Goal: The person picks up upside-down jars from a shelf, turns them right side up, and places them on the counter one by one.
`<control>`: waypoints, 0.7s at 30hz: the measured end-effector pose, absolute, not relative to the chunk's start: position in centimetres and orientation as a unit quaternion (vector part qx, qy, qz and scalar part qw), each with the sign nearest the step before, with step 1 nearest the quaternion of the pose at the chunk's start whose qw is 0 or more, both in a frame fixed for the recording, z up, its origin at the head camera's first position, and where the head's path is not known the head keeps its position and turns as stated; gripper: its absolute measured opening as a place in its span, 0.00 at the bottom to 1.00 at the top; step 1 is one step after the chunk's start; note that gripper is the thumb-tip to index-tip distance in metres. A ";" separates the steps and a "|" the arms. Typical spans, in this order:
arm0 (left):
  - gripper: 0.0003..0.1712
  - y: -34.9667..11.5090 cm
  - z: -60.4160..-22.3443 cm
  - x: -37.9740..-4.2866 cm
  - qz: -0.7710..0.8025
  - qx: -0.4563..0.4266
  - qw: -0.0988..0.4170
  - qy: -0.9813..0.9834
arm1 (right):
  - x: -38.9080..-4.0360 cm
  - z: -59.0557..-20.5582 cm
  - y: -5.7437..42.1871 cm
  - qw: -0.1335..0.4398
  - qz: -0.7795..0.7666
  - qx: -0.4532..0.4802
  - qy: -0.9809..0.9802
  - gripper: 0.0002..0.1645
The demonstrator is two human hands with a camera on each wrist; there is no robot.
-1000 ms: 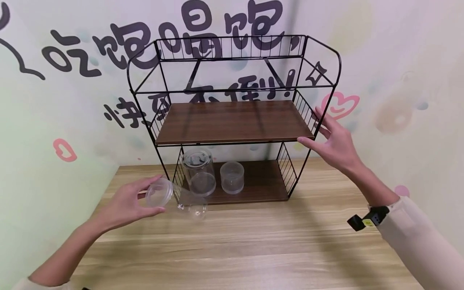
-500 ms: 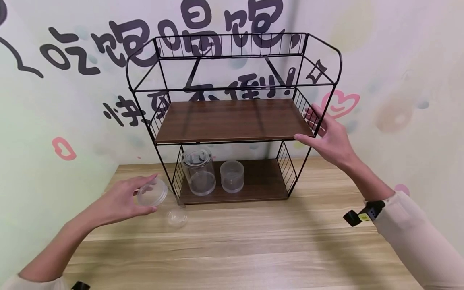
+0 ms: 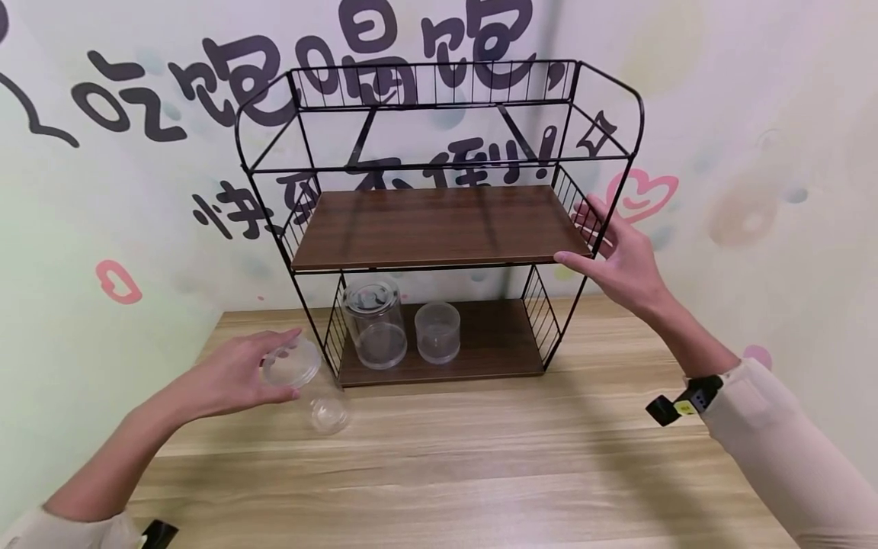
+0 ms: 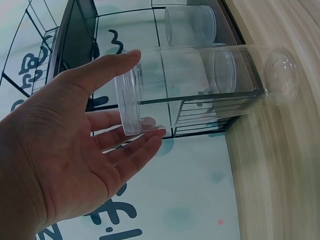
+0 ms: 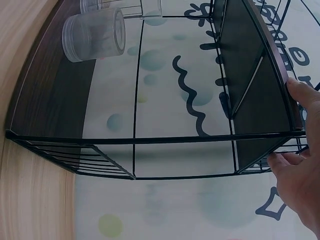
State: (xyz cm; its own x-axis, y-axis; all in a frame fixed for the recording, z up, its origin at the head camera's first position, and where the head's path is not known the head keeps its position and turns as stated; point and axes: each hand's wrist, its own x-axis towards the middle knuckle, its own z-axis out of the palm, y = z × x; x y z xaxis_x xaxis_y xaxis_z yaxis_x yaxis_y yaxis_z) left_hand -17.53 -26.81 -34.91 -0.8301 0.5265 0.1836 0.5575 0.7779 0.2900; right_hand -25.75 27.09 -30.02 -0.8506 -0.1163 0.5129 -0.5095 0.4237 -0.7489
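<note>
My left hand (image 3: pixel 236 375) holds a tall clear plastic jar (image 4: pixel 175 75) by its lidded top, thumb on one side and fingers on the other. The jar's round base (image 3: pixel 329 415) shows low over the table, just outside the rack's front left corner. At the right side of the black wire rack (image 3: pixel 439 265), my right hand (image 3: pixel 627 263) grips the frame at the middle shelf. Its thumb lies on the shelf's front edge, and the fingers reach behind the side post. On the bottom shelf stand a large clear lidded jar (image 3: pixel 373 324) and a shorter frosted jar (image 3: pixel 437 332).
The rack has a brown middle board (image 3: pixel 439 225) and an open wire frame on top. Behind it rises a wall (image 3: pixel 741 152) with dark lettering and pink hearts. A light wood table (image 3: pixel 480 457) extends in front of the rack.
My left hand has drawn the jar leftward, away from the rack's front, and the jar's base has swung left beneath the lid. My right hand stays on the rack, its grip slightly shifted.
</note>
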 end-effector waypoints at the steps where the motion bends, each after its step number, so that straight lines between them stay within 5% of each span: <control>1: 0.51 -26.7 -34.9 -17.5 -0.169 -0.286 0.044 -0.942 | -25.8 -30.0 27.1 0.195 0.503 0.191 -0.820 0.56; 21: 0.51 -26.4 -35.6 -17.3 -0.179 -0.279 0.065 -0.941 | -25.8 -30.2 27.2 0.191 0.504 0.188 -0.821 0.57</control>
State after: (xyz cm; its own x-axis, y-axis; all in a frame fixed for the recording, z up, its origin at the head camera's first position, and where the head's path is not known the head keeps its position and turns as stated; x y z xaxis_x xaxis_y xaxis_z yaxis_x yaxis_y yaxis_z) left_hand -17.32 -26.37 -35.63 -0.8358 0.5020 0.2224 0.5486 0.7804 0.3001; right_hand -25.79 27.19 -30.23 -0.8560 -0.1165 0.5037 -0.5018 0.4215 -0.7553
